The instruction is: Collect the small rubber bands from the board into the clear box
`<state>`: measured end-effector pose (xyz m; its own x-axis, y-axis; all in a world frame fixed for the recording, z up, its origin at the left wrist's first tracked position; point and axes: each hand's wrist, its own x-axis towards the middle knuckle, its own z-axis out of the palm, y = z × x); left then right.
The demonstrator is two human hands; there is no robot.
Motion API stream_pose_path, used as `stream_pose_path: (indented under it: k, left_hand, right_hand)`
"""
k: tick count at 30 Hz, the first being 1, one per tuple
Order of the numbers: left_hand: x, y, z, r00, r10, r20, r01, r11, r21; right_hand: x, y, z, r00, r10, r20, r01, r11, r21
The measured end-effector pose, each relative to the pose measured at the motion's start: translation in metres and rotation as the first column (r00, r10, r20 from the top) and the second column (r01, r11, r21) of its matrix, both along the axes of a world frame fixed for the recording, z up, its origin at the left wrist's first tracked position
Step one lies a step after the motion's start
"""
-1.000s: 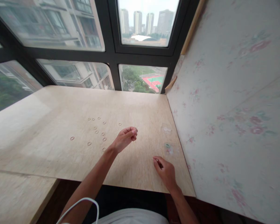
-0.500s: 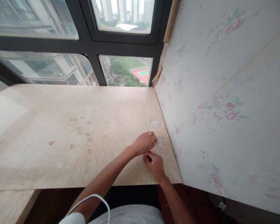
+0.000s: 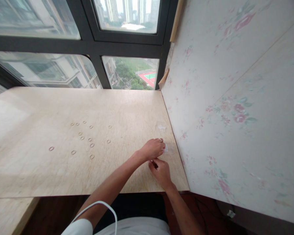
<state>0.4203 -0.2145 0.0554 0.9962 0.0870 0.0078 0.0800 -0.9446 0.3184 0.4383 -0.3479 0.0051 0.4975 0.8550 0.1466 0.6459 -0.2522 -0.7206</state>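
My left hand (image 3: 153, 149), a ring on one finger, reaches across to the right. Its curled fingers are at the near left edge of a small clear plastic bag or packet (image 3: 171, 148); what they grip is hidden. Just below it is my right hand (image 3: 162, 171), with thumb and fingers pinched together near the left wrist. Whatever lies between those fingers is too small and dark to name. Several thin light-coloured rings (image 3: 90, 157), like small bands, lie scattered left of the hands. A reddish ring (image 3: 49, 149) is farthest left.
Another clear plastic piece (image 3: 161, 127) lies farther back near the wall. The marbled ledge (image 3: 127, 111) meets a dark window frame (image 3: 127, 48) at the back and a flowered wall (image 3: 210, 137) at the right. A white cable (image 3: 98, 202) crosses my left upper arm.
The whole view has shifted slightly. Both hands stay almost in place, with the left fingers curled a little differently at the plastic. The scattered rings have not moved on the ledge.
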Motion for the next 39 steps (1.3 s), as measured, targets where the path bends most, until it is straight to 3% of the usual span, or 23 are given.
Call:
stream_pose_path:
  k: [6,9,14,17,20,24,29,31,34,36,39]
  left_hand:
    - [-0.021,0.003,0.007,0.996,0.072,0.049,-0.063,0.985,-0.162]
    - [-0.045,0.01,-0.001,0.981,0.165,0.104,-0.133,0.957,-0.257]
    - [-0.104,0.024,-0.019,0.9,0.42,0.121,-0.354,0.862,-0.362]
    - [-0.14,0.027,-0.024,0.828,0.546,0.127,-0.485,0.812,-0.325]
    - [-0.166,0.026,-0.028,0.797,0.595,0.103,-0.57,0.797,-0.197]
    - [-0.181,0.021,-0.036,0.775,0.629,0.061,-0.624,0.777,-0.081]
    - [-0.187,0.017,-0.043,0.735,0.668,0.119,-0.651,0.744,-0.153]
    - [-0.19,0.017,-0.044,0.707,0.691,0.153,-0.652,0.72,-0.238]
    - [-0.195,0.018,-0.046,0.661,0.718,0.217,-0.624,0.687,-0.372]
    - [-0.198,0.019,-0.047,0.637,0.732,0.243,-0.603,0.669,-0.435]
    - [-0.2,0.019,-0.05,0.619,0.747,0.244,-0.581,0.644,-0.498]
  right_hand:
    - [-0.001,-0.001,0.002,1.0,0.004,0.002,-0.004,1.0,0.014]
    - [-0.002,-0.001,0.004,0.999,0.02,-0.04,-0.019,0.999,0.029]
    - [-0.001,-0.003,0.005,0.994,0.038,-0.102,-0.035,0.999,0.034]
    - [0.001,0.0,0.005,0.99,0.011,-0.14,-0.009,1.0,0.014]
    - [-0.002,0.014,0.012,0.968,0.031,-0.249,-0.031,1.0,0.006]
    - [-0.024,0.051,0.036,0.942,0.149,-0.302,-0.141,0.989,0.048]
    - [-0.065,0.125,0.063,0.884,0.405,-0.234,-0.392,0.915,0.1]
    - [-0.081,0.16,0.065,0.846,0.492,-0.204,-0.496,0.868,0.036]
    - [-0.104,0.207,0.06,0.813,0.58,0.049,-0.564,0.805,-0.184]
    - [-0.118,0.23,0.054,0.741,0.648,0.176,-0.585,0.752,-0.304]
    - [-0.134,0.251,0.046,0.677,0.698,0.232,-0.593,0.704,-0.391]
